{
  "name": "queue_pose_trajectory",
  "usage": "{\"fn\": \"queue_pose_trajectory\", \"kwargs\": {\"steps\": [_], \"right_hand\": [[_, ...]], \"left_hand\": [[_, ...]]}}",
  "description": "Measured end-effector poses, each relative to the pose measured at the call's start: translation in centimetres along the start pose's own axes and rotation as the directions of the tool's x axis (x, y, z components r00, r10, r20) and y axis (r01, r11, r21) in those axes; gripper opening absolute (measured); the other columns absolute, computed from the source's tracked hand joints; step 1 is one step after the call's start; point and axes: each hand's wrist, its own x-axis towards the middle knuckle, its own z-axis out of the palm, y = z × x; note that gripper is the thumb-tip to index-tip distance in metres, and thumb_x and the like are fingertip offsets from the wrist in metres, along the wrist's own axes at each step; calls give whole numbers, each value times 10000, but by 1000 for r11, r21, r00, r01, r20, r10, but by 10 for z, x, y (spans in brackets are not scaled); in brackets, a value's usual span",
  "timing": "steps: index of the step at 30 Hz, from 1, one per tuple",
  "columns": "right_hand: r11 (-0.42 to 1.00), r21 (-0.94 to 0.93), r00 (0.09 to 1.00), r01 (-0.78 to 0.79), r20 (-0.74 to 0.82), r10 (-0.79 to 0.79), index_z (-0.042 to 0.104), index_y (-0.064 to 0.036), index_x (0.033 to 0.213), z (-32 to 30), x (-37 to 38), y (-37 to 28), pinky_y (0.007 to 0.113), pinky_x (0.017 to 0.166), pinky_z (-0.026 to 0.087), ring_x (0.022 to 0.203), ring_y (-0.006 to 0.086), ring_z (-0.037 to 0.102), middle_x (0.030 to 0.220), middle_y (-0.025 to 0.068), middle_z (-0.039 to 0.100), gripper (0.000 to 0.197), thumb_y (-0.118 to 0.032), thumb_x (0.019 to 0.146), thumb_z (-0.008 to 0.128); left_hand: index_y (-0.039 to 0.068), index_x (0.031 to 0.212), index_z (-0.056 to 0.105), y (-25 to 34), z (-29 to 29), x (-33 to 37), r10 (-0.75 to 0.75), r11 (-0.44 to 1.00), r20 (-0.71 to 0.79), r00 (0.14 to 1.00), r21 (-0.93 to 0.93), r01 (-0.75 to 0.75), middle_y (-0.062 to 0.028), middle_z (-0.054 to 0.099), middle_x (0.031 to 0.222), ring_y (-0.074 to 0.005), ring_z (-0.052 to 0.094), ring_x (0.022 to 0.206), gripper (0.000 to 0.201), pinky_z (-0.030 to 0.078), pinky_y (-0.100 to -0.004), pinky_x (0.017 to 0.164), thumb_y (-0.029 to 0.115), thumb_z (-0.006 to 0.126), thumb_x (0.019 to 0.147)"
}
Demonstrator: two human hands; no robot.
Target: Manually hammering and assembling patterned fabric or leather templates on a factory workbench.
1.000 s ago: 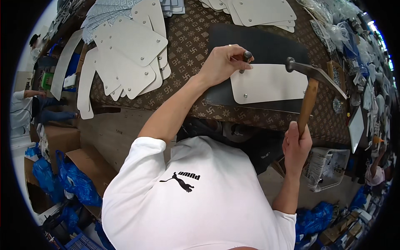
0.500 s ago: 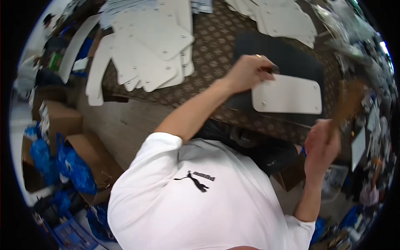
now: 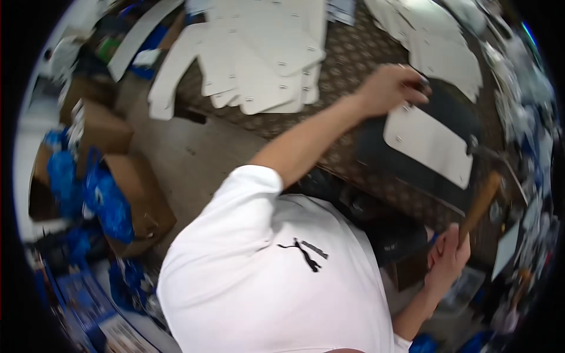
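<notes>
My right hand (image 3: 448, 256) is closed around the wooden handle of a hammer (image 3: 479, 203); its dark metal head is by the right end of a white panel (image 3: 428, 146). This flat panel has rounded corners and small metal fasteners near its ends. It lies on a dark mat (image 3: 376, 146) at the table's near edge. Over the panel's far left corner, my left hand (image 3: 393, 88) is pinched on a small dark piece (image 3: 424, 81) with a metallic glint, too small to name.
Stacked white panels (image 3: 265, 56) with metal fasteners cover the patterned tabletop (image 3: 347, 56) at left; another pile (image 3: 444, 56) lies at far right. Cardboard boxes (image 3: 138, 194) with blue plastic bags (image 3: 106, 203) stand on the floor at left. Clutter lines the right side.
The whole view has turned, so the panel and mat look tilted. The hammer, blurred before, shows more clearly beside the panel. My left hand stays by the panel's far left corner.
</notes>
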Motion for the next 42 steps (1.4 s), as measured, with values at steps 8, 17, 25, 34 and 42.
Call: {"fn": "queue_pose_trajectory", "kwargs": {"steps": [8, 17, 25, 34, 42], "right_hand": [[994, 93, 998, -65, -5, 66, 529, -95, 895, -15, -7, 11, 194, 367, 242, 435, 1, 332, 620, -54, 408, 255, -278, 1068, 569], [1000, 21, 997, 23, 69, -24, 525, -74, 920, -6, -3, 0, 194, 367, 243, 433, 3, 326, 628, -48, 411, 246, -265, 1067, 570], [595, 487, 663, 640, 42, -748, 571, 0, 966, -46, -6, -84, 217, 390, 299, 446, 56, 348, 632, 0, 436, 306, -252, 1093, 453], [980, -153, 972, -126, 177, 152, 514, -171, 926, 10, 16, -29, 197, 386, 181, 456, -7, 288, 621, -96, 360, 209, -323, 1061, 564], [996, 87, 999, -33, 16, 31, 516, -92, 849, -46, 18, 12, 375, 412, 285, 446, 166, 265, 602, 18, 344, 431, -462, 1068, 512]], "left_hand": [[-28, 1030, 718, 9, 28, -23, -169, 948, 314, 934, -206, 241, -73, 722, 955, -137, 702, 879, 129, 565, -282, 811, 21, 721, 911], [-29, 1020, 724, 17, 23, -39, -241, 957, 306, 921, -82, 278, -74, 713, 954, -146, 705, 861, 141, 565, -285, 802, 15, 735, 886], [-15, 1056, 731, 15, 28, -41, -239, 966, 320, 917, -14, 257, -61, 713, 999, -144, 708, 914, 193, 586, -269, 839, -91, 668, 891], [-9, 1046, 714, 0, 10, -53, -12, 1000, 237, 971, -1, 12, -138, 717, 923, -224, 712, 840, 219, 565, -339, 728, -11, 769, 833], [-61, 993, 700, 18, 30, -48, -105, 994, 353, 930, 51, 93, -143, 686, 872, -255, 685, 757, 227, 533, -374, 685, 83, 792, 842]]}}
